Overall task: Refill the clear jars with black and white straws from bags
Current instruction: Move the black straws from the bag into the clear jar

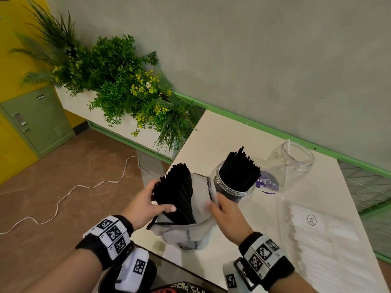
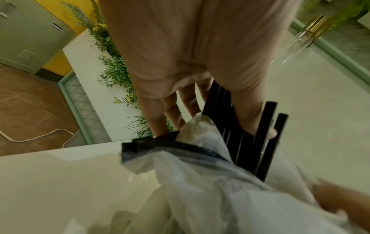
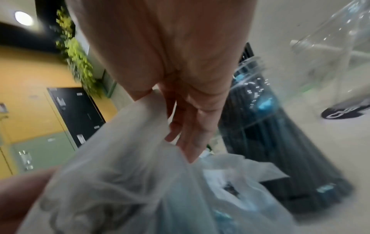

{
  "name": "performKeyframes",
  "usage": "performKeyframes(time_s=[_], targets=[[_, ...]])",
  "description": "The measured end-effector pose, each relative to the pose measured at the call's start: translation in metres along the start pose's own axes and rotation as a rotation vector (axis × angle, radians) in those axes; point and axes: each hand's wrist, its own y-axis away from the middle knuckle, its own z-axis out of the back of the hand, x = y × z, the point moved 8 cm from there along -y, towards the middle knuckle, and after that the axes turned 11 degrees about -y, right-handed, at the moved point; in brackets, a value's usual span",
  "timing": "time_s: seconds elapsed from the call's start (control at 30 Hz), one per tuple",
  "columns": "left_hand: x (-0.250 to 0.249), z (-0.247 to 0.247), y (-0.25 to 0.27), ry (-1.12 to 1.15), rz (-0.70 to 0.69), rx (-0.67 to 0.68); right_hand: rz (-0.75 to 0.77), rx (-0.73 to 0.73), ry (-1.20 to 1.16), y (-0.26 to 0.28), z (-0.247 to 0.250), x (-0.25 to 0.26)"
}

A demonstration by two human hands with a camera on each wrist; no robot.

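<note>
A: We note the left hand [image 1: 146,205] curled around the black straws [image 1: 176,195], thumb across the bundle. The right hand [image 1: 224,212] pinches the bag [image 1: 201,199] wall, presumably to keep its mouth open.

B: Agreed. The bag stands on the worktop [image 1: 222,136], just beside the jar [image 1: 233,187] already bristling with matte black straws. The second jar [image 1: 292,163] holds one white straw.

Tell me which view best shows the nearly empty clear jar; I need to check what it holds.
The head view: the nearly empty jar shows whole, one white straw inside. The right wrist view catches it blurred at the edge; the left wrist view doesn't show it clearly.
</note>
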Motion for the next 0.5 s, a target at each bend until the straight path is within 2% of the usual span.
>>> performKeyframes(time_s=[0.07, 0.17, 0.27, 0.3, 0.37, 0.43, 0.5], targets=[[0.004, -0.003, 0.001, -0.005, 0.009, 0.026, -0.012, -0.002, 0.122, 0.006, 0.003, -0.018], [0.003, -0.006, 0.004, 0.003, -0.001, 0.051, 0.050, -0.042, 0.233, 0.014, 0.012, -0.025], [0.000, -0.008, 0.004, 0.008, -0.002, 0.070, 0.300, -0.160, 0.401, 0.024, 0.020, -0.003], [-0.001, -0.010, 0.005, 0.026, 0.009, 0.079, 0.403, -0.140, 0.514, 0.027, 0.015, 0.006], [-0.003, -0.013, 0.007, 0.097, 0.055, 0.107, 0.522, 0.002, 0.767, 0.032, -0.003, 0.014], [-0.008, -0.019, 0.012, 0.182, 0.122, 0.161, 0.528, 0.126, 0.903, 0.031, -0.015, 0.009], [-0.015, -0.023, 0.017, 0.211, 0.151, 0.229, 0.491, 0.187, 0.933, 0.029, -0.021, 0.001]])
